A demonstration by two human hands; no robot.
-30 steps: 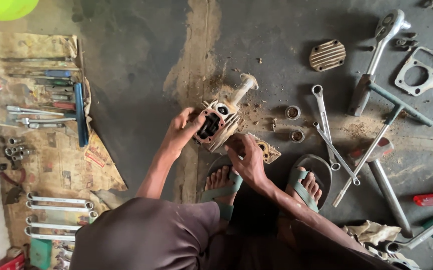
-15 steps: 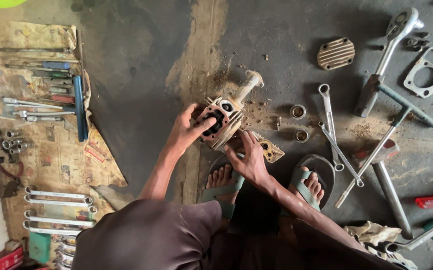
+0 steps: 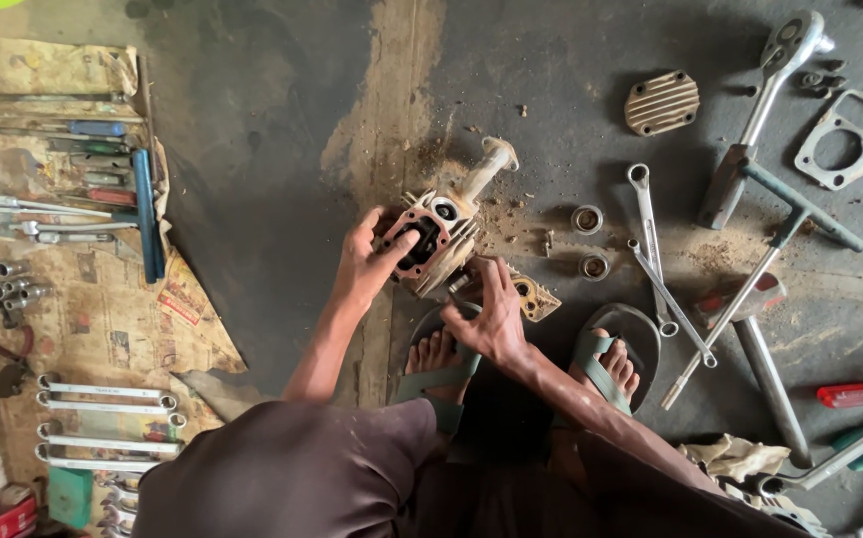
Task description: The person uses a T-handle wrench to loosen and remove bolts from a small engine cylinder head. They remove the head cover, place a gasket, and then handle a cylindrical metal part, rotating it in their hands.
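Observation:
A finned metal engine cylinder head [image 3: 441,237] stands on the oily concrete floor, with a pale tube [image 3: 488,164] sticking out of its far side. My left hand [image 3: 367,261] grips the head's near left face, thumb across an opening. My right hand [image 3: 494,311] holds its lower right edge, fingers curled against the fins. A small finned part [image 3: 534,295] lies just right of my right hand. My two sandalled feet [image 3: 438,359] sit directly below the head.
Spanners [image 3: 103,423] and screwdrivers [image 3: 73,159] lie on newspaper at the left. To the right lie a finned cover [image 3: 662,102], two rings [image 3: 587,218], crossed wrenches [image 3: 651,244], a T-handle socket wrench [image 3: 760,259], a ratchet [image 3: 775,70], a gasket [image 3: 850,139] and a rag [image 3: 735,458].
Both hands have shifted slightly on the cylinder head, which has turned a little; my left thumb now lies across its face. The view has drifted a bit.

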